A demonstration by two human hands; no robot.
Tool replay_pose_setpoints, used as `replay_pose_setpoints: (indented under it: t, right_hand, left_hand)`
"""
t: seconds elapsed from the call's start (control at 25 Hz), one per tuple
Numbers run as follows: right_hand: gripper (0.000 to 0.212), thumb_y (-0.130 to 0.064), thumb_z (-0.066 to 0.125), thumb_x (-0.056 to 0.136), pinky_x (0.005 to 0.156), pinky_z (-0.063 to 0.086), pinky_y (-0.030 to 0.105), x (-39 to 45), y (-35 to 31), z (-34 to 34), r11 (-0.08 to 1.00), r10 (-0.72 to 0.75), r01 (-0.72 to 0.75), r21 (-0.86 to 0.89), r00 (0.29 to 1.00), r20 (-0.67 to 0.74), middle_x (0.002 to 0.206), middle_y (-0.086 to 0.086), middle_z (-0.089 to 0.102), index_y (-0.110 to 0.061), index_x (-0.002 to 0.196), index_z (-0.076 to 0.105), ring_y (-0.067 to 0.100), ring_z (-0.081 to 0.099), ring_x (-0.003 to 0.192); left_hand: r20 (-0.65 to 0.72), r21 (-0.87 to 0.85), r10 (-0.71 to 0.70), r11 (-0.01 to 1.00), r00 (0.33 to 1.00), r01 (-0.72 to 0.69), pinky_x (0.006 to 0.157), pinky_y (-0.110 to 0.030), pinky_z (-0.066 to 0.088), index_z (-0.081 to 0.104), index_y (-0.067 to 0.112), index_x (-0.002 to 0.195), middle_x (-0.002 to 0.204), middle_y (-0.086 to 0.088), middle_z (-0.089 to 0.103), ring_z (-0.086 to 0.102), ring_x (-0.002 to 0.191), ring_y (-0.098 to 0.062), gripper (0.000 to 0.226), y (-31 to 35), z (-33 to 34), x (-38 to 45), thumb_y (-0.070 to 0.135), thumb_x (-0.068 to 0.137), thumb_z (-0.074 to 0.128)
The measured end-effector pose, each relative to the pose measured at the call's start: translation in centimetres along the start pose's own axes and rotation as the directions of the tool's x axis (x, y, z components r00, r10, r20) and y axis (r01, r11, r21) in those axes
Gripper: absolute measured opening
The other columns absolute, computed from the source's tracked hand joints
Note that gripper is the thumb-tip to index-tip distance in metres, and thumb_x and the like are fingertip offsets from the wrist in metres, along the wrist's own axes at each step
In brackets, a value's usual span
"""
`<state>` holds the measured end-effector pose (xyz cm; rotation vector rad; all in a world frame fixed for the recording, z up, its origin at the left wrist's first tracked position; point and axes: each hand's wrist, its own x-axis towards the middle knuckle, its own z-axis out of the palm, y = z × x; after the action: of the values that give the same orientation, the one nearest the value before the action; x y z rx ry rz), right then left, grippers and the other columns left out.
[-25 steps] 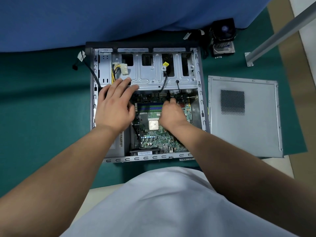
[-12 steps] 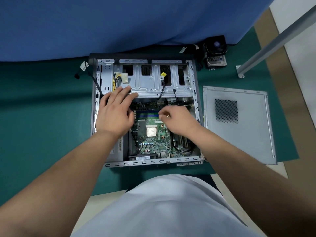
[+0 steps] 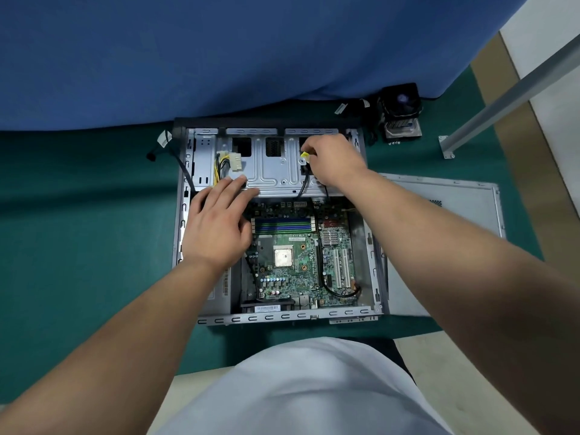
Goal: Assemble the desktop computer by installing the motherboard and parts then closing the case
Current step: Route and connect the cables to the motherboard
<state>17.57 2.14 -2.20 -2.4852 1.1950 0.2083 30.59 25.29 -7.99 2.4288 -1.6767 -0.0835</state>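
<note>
The computer case [image 3: 375, 271] lay open on its side on the green mat [image 3: 78, 230], and I took it as my landmark. Inside it sat the motherboard [image 3: 301, 268], green, with blue memory slots along its far edge and a pale square processor at its middle. My left hand [image 3: 216, 227] rested flat, fingers straight, over the case's left inner part, fingertips touching the grey drive cage [image 3: 270, 171] at the case's far end. My right hand [image 3: 332, 161] was over that cage, fingers curled, pinching the yellow-tagged connector [image 3: 303, 156] of a black cable [image 3: 303, 186]. The side panel [image 3: 455, 208] lay flat just right of the case. The cooler fan [image 3: 400, 111] stood beyond the case's far right corner. Bare mat lay left of the case.
</note>
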Motion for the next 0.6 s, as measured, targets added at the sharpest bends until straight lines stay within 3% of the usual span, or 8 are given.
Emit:
replay_pose_setpoints:
  t: [0.2,0.36,0.48,0.6]
  right_hand:
    - [0.026,-0.020,0.049,0.102,0.078,0.048,0.031,1.3,0.6,0.4,0.998,-0.049,0.048,-0.042,0.999,-0.012,0.109,0.006,0.072,-0.021,0.110,0.073,0.027,0.064,0.102]
    - [0.022,-0.008,0.050,0.101,0.084,0.053,0.038,0.9,1.4,0.7,0.980,-0.137,0.134,-0.150,0.990,-0.011,0.121,0.009,0.061,-0.009,0.110,0.070,0.031,0.063,0.097]
    - [0.021,-0.005,0.050,0.101,0.088,0.051,0.033,-0.2,2.0,0.7,0.984,-0.168,0.162,-0.081,0.983,-0.075,0.126,0.007,0.056,-0.007,0.109,0.070,0.027,0.061,0.101]
    - [0.023,-0.015,0.050,0.102,0.087,0.048,0.032,-2.1,2.4,0.2,0.988,-0.150,0.155,0.025,0.979,-0.141,0.114,0.005,0.065,-0.012,0.110,0.071,0.021,0.057,0.101]
  left_hand:
    - [-0.005,-0.009,-0.001,1.000,1.000,0.001,0.121,-0.041,0.018,0.045,0.038,0.146,0.161,0.008,0.039,0.028,0.152,-0.016,0.061,0.0,0.2,0.1,0.034,0.085,0.047]
    - [-0.004,-0.008,0.002,1.000,1.000,-0.002,0.121,-0.040,0.017,0.045,0.039,0.146,0.161,0.009,0.039,0.028,0.152,-0.016,0.060,-0.1,0.3,0.0,0.034,0.086,0.046]
    - [-0.003,-0.020,-0.003,1.000,1.000,0.003,0.121,-0.041,0.019,0.045,0.039,0.145,0.161,0.009,0.039,0.028,0.152,-0.015,0.060,-0.1,0.3,0.0,0.034,0.085,0.044]
    - [-0.005,-0.026,-0.005,1.000,1.000,0.005,0.121,-0.040,0.019,0.046,0.039,0.144,0.160,0.009,0.039,0.029,0.151,-0.015,0.060,0.0,0.2,0.0,0.033,0.085,0.046]
